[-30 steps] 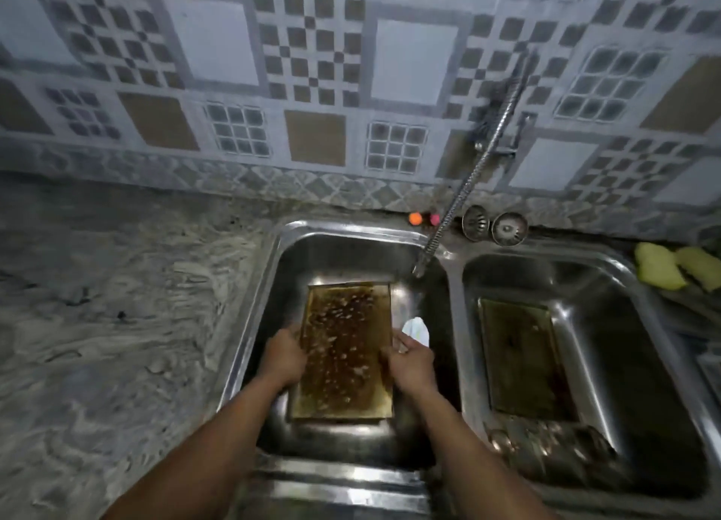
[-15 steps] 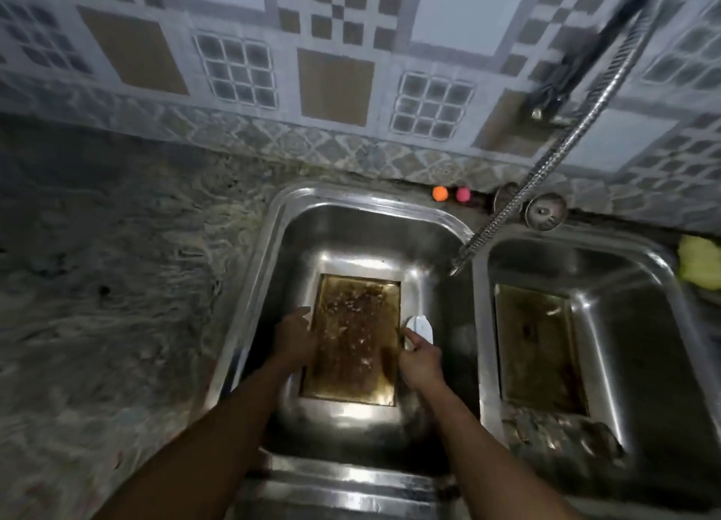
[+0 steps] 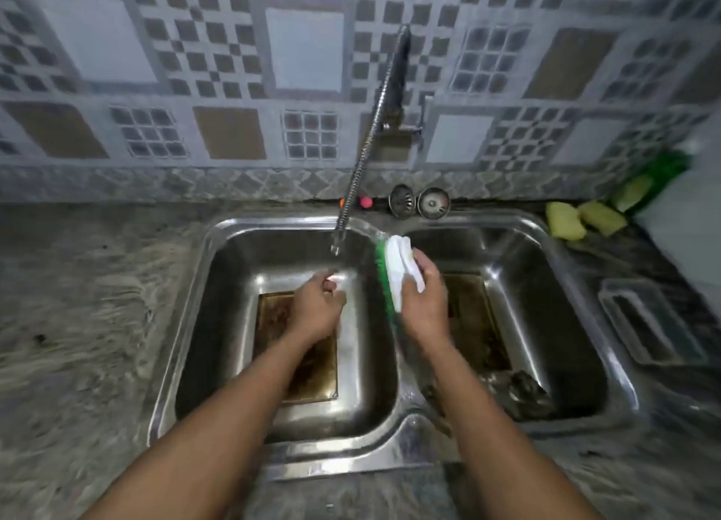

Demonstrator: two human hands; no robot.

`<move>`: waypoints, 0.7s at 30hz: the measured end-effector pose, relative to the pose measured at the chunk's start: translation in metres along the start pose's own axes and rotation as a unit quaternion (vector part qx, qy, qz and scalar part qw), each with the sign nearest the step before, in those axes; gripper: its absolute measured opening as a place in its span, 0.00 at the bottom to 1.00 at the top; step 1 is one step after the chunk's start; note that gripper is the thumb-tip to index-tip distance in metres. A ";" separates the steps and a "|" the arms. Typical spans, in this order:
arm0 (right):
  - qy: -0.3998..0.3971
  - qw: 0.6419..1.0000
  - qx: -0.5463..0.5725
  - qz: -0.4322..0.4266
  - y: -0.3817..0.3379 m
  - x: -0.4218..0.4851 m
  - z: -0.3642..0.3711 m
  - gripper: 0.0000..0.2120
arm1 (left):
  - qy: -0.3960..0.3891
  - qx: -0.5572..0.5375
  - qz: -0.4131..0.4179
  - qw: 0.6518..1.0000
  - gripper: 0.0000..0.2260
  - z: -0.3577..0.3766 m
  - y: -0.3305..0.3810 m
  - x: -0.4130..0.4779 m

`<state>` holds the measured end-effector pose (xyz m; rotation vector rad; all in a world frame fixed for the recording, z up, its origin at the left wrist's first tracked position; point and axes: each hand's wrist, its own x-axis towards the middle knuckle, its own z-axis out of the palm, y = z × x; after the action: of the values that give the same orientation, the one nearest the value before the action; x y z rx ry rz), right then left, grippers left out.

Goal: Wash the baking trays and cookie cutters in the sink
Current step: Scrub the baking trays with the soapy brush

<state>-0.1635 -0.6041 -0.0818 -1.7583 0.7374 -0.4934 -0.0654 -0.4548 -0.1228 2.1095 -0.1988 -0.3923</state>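
A greasy brown baking tray [image 3: 316, 375] lies flat on the bottom of the left basin of the steel double sink [image 3: 402, 430]. My left hand [image 3: 316, 309] hovers above it, just below the hose spout, with its fingers curled and blurred. My right hand [image 3: 425, 305] grips a white scrub brush [image 3: 396, 273] with green bristles over the divider between the basins. A second dirty baking tray [image 3: 472, 324] lies in the right basin, partly behind my right hand. Dark metal cookie cutters [image 3: 519, 391] sit at that basin's front.
A flexible metal faucet hose [image 3: 363, 156] hangs from the tiled wall over the left basin. Two drain strainers [image 3: 417, 203] stand behind the sink. Yellow sponges [image 3: 565, 221], a green bottle [image 3: 663, 168] and a clear plastic container [image 3: 651, 324] are on the right counter.
Both hands have let go of the left tray and risen. My right hand has picked up the white brush from the basin; my left hand has moved under the spout.
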 end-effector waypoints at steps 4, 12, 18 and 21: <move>0.062 0.998 -0.022 -0.011 0.008 0.024 -0.081 0.24 | -0.018 0.012 0.069 0.997 0.18 0.050 0.046 -0.012; 0.164 0.980 -0.111 -0.023 0.042 0.065 -0.267 0.16 | -0.100 0.095 0.014 0.990 0.15 0.176 0.084 -0.020; 0.188 0.965 -0.182 0.031 0.102 0.081 -0.376 0.15 | -0.091 0.122 -0.062 0.986 0.17 0.247 0.075 -0.022; 0.166 0.969 -0.176 0.058 0.126 0.086 -0.394 0.14 | -0.108 0.148 -0.066 0.981 0.15 0.268 0.063 -0.025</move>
<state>-0.3895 -0.9606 -0.0866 -1.9682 1.2174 -0.6133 -0.1825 -0.6930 -0.1984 2.3785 -0.2563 -0.7093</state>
